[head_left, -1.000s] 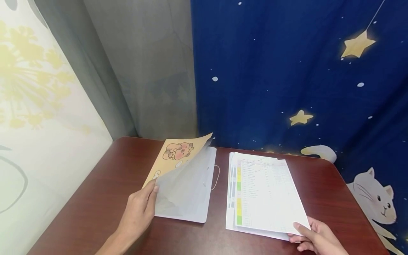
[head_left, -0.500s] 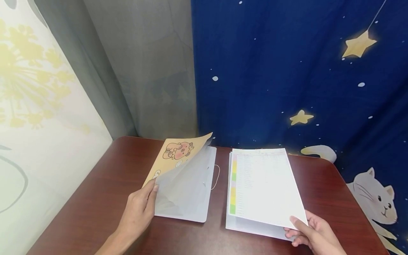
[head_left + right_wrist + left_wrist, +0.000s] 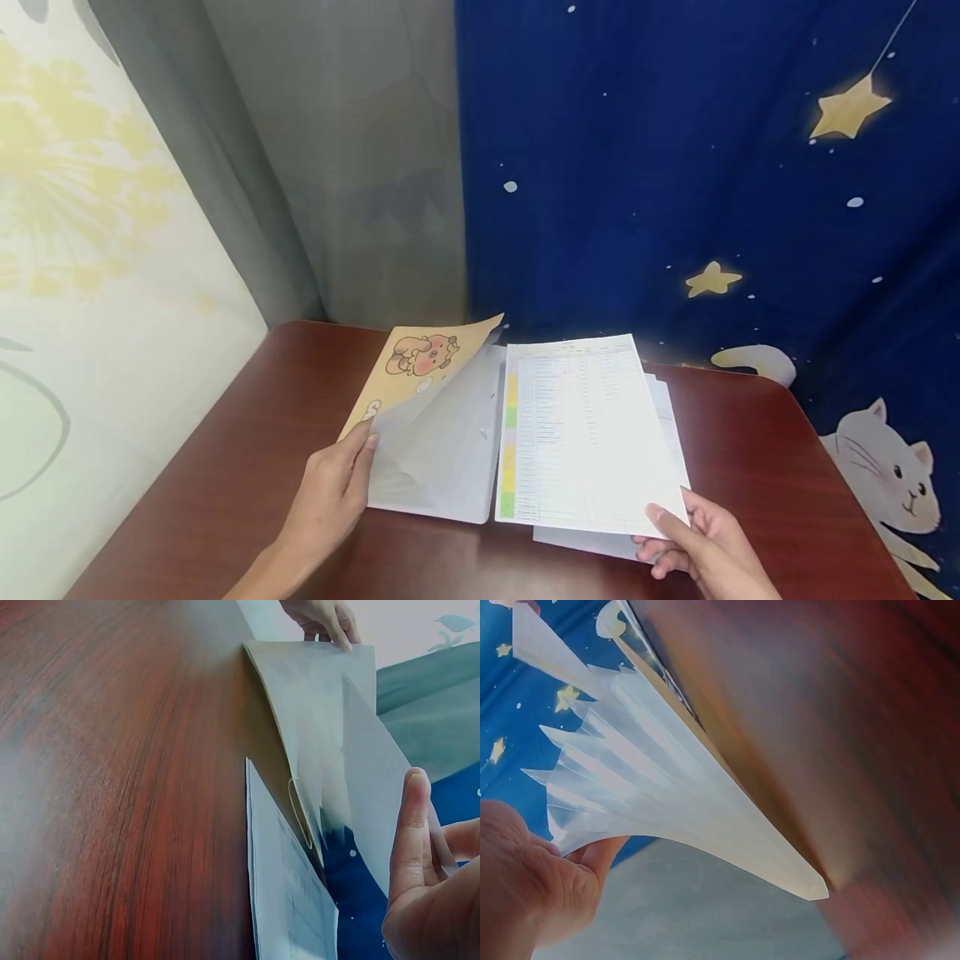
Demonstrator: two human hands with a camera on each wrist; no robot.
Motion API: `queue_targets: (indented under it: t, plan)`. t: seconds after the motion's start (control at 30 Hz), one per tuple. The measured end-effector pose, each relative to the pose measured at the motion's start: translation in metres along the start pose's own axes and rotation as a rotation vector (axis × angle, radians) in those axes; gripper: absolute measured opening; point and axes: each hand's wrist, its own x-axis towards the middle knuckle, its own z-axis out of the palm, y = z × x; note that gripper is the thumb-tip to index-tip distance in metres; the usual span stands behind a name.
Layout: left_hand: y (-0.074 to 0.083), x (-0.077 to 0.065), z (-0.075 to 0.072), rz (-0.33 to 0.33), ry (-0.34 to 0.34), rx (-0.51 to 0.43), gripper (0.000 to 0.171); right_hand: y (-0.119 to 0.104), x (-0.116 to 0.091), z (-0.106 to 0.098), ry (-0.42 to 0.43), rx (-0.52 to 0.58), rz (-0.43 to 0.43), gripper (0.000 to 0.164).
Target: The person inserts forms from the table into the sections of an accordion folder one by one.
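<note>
Paper stack mostly hidden behind printed sheet; 2 o'clock corner of folder also covered by it; sheet printed too small to be read; left hand cut off at the forearm at 7 o'clock, right hand near 5, by head view's bottom edge; table blurred at 2 o'clock in left wrist view.

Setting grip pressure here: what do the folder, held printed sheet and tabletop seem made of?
Folder: probably plastic, semi-gloss; translucent inner sleeves catch light. Held printed sheet: likely matte paper, thin, white. Tabletop: wood or laminate, unclear which; reddish-brown grain, soft sheen.
</note>
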Motion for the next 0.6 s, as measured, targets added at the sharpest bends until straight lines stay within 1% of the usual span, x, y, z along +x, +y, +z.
queue_targets:
  t: [0.23,0.33,0.6]
  plan:
    - [0.0,0.001,0.001,-0.002,-0.009,-0.009,0.024,-0.004,0.0,0.01,0.011,0.02,-0.023,0.05]
    - [0.001,0.002,0.0,0.003,-0.011,-0.018,0.022,-0.008,0.002,0.016,0.003,0.01,-0.022,0.052]
    - [0.001,0.003,0.0,0.006,-0.012,-0.026,0.017,-0.019,0.008,0.03,0.024,-0.013,-0.019,0.057]
